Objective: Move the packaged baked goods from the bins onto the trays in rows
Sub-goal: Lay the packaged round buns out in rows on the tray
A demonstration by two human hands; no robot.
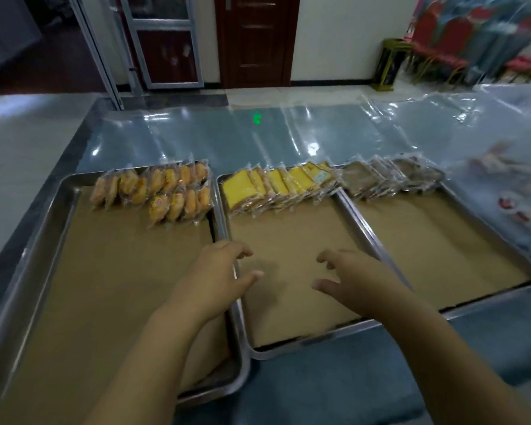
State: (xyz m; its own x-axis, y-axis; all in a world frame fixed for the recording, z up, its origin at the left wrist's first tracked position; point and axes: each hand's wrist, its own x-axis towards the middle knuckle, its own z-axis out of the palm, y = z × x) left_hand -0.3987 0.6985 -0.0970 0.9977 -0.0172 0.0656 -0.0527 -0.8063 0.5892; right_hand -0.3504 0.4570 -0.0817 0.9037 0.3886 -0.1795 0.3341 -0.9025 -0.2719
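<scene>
Plastic-covered table (196,139) is carrying three paper-lined trays (34,240) with packets (166,191) lining their far ends. Both empty, the left hand (209,277) and right hand (359,280) are hovering over the middle tray (304,340), fingers loose; the next row is likely sitting best snug against the yellow cake packets (258,188).

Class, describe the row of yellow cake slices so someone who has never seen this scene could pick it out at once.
Three steel trays sit side by side on the table. On the middle tray, along its far edge, lies a row of yellow cake slices in clear wrappers. Only it is bright yellow: the left tray holds round golden buns, the right tray brown slices.
</scene>
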